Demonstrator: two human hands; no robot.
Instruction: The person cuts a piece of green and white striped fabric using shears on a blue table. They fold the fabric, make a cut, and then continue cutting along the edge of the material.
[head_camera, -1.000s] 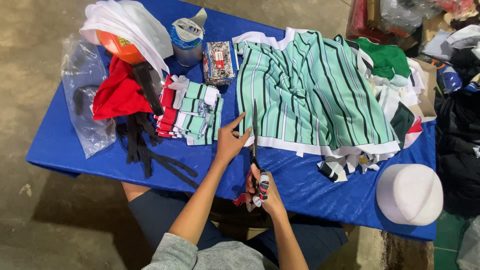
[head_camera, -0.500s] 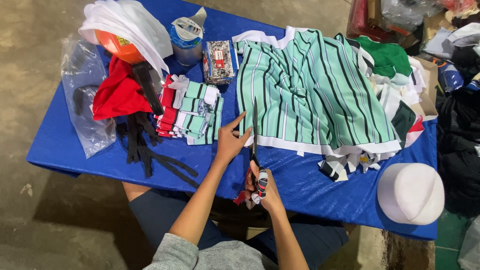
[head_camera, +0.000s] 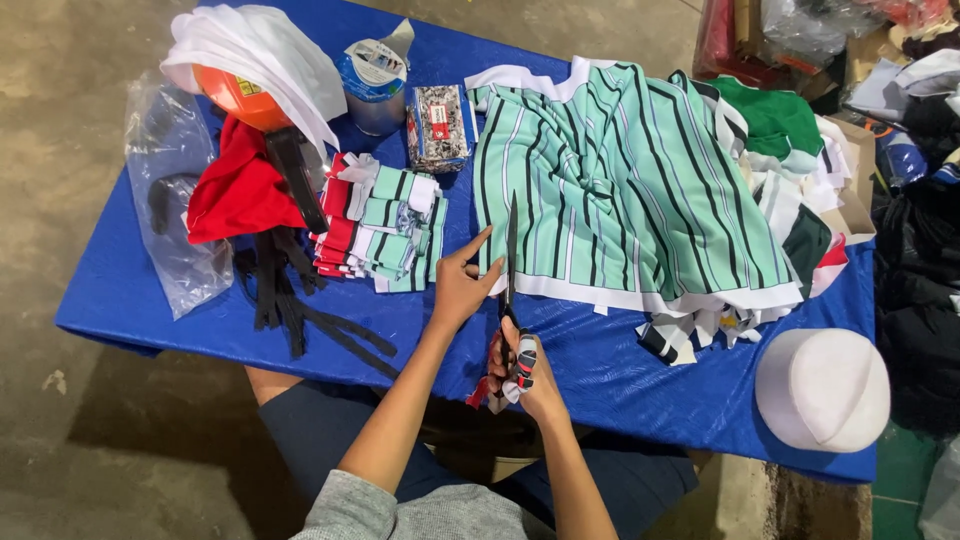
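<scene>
Green-and-white striped fabric (head_camera: 620, 190) spread over the middle of the blue desk (head_camera: 150, 290), white hem along the near edge. One pair of scissors (head_camera: 512, 270), blades pointing far, tips over the fabric's near-left corner. Right hand (head_camera: 525, 365) clamped round the handles. Left hand (head_camera: 462, 285) half open, fingertips pinching the hem just left of the blades. Left of that, one stack of folded striped pieces (head_camera: 385, 230), black straps (head_camera: 290, 300), a red cloth (head_camera: 235, 190), one clear plastic bag (head_camera: 170, 200). Far side: one tape roll (head_camera: 375, 80), one small printed packet (head_camera: 440, 125). One white cap (head_camera: 822, 390) near right, scraps (head_camera: 690, 330) beside it.
</scene>
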